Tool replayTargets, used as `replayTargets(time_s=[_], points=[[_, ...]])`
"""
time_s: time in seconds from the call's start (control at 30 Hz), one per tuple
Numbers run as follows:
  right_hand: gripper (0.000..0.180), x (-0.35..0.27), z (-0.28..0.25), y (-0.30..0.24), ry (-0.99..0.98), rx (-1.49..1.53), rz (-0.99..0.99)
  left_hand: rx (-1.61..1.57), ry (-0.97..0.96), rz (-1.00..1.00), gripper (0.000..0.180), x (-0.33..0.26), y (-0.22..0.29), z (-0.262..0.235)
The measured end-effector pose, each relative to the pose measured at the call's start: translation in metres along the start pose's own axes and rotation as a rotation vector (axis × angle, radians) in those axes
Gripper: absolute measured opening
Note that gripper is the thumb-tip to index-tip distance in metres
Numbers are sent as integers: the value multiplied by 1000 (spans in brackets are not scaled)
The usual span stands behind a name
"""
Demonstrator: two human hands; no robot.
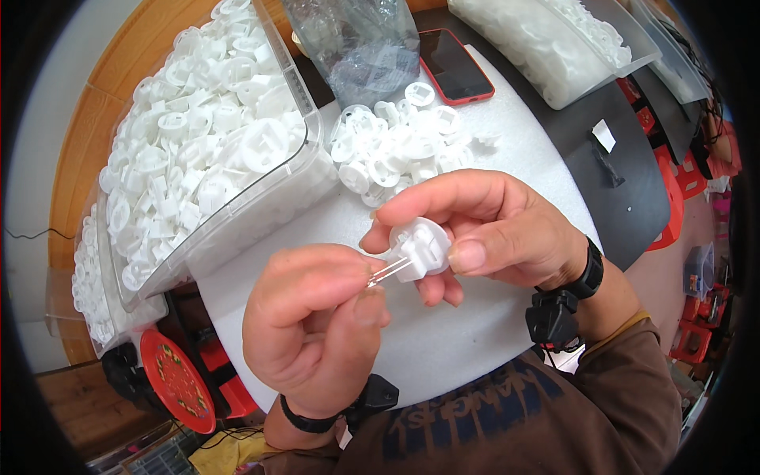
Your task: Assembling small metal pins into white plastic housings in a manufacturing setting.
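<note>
The only lettering I can make out from my end is printed across the front of the brown shirt (609, 408), just past the near edge of the white work surface (483, 332): a slanting row of pale letters (475, 404) with dark blue patches, bent by the cloth.

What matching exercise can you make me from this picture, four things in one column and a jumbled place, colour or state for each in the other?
Column one:
1. left hand
2. phone
3. right hand
4. loose pile of white parts

Column two:
A. dark screen, red edge
B. on the white surface, near the plastic bag
C. pinching thin metal legs
D. holding a round white piece

Pairs: 1-C, 2-A, 3-D, 4-B.
</note>
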State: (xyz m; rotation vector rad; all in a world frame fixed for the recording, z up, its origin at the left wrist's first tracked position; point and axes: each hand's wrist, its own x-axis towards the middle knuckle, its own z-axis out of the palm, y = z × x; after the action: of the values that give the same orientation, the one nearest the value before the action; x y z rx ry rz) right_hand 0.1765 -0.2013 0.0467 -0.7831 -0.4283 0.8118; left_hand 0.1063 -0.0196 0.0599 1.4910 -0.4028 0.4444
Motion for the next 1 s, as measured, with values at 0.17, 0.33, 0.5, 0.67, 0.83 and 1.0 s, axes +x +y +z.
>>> replayTargets(time_s=[0.17, 0.33, 0.5, 0.67, 0.83, 1.0], points=[[47, 0, 3, -4, 64, 65, 68, -26, 9, -13, 23, -1, 2, -1], [51, 1, 2, -3, 32, 79, 67, 22, 17, -8, 23, 0, 2, 1], [57, 1, 2, -3, 50, 51, 90, 127, 19, 9, 26, 0, 1, 0], [60, 2, 3, -2, 62, 66, 106, 296, -87, 87, 14, 2, 1, 1], [60, 3, 3, -1, 48, 66, 107, 297, -101, 76, 17, 3, 3, 1], [61, 3, 4, -2, 89, 17, 147, 275, -97, 66, 18, 3, 3, 3]])
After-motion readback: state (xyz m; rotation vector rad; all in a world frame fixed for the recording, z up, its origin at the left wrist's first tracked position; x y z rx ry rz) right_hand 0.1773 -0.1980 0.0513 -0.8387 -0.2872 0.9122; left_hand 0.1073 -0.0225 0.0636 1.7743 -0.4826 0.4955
